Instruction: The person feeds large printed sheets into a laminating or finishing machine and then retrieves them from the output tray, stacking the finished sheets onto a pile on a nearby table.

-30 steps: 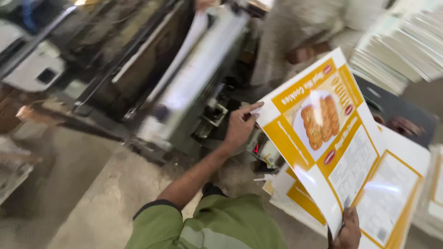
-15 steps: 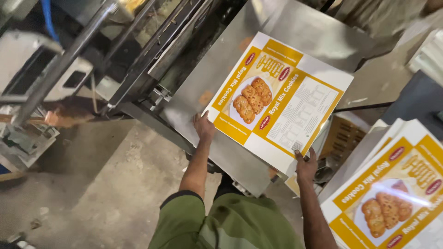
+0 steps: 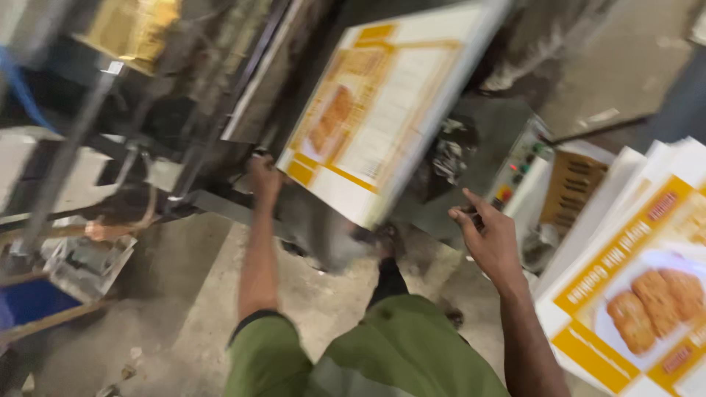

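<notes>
A white and yellow printed sheet (image 3: 382, 110) with a picture of biscuits lies tilted on the machine's metal feed table (image 3: 316, 228); motion blurs it. My left hand (image 3: 263, 176) is at the sheet's lower left corner, fingers curled on its edge. My right hand (image 3: 489, 235) hovers below the sheet's right side, apart from it, fingers spread and empty. Green sleeves cover my upper arms.
A stack of the same printed sheets (image 3: 640, 287) stands at the right. A control panel with coloured buttons (image 3: 518, 173) sits between that stack and the machine. Dark machine frames and rails (image 3: 184, 110) fill the left. Below is a grey concrete floor (image 3: 184, 309), with a blue object (image 3: 29, 301) at far left.
The sheet was carried from the stack to the machine and laid on its table. My right hand has let go of it and drawn back; my left hand stays at its corner.
</notes>
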